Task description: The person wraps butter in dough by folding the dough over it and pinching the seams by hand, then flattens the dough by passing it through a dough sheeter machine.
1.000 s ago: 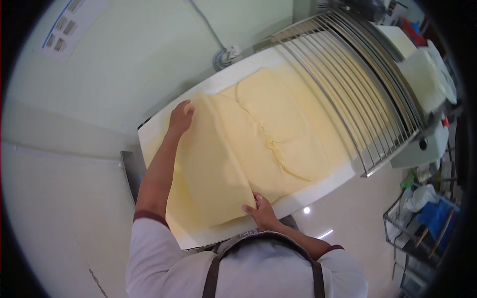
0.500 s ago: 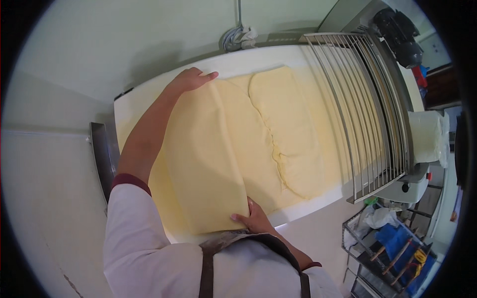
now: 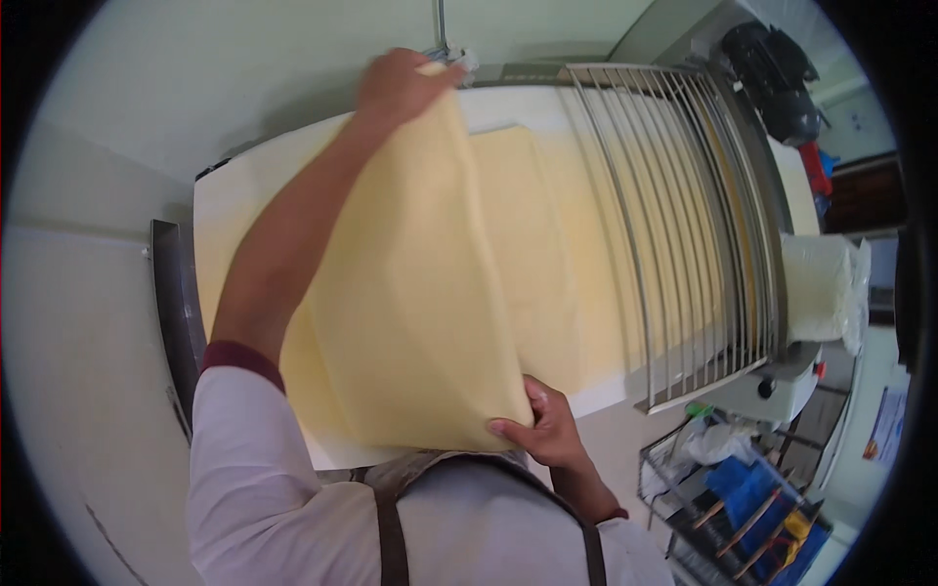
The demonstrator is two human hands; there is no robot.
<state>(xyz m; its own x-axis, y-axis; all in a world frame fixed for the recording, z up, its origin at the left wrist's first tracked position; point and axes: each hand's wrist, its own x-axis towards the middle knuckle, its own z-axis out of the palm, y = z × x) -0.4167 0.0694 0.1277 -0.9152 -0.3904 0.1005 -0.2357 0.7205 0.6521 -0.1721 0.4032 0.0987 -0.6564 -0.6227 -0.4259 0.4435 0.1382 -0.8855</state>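
Observation:
A wide sheet of pale yellow dough lies folded on the white belt of a dough sheeter. At the far side my left hand is closed on the dough's edge and holds it raised off the belt. My right hand pinches the near corner of the same folded edge, thumb on top. Under the lifted flap, to its right, the lower layer of dough lies flat, and the flap covers part of it.
A metal bar guard spans the belt on the right. Beyond it are a black motor and a plastic-wrapped white bundle. A wire rack with blue cloths and wooden-handled tools stands at lower right. A pale wall borders the far side.
Both hands have moved right with the folded edge, the left one also upward and farther away. The flap now covers the ragged seam. My view has shifted slightly.

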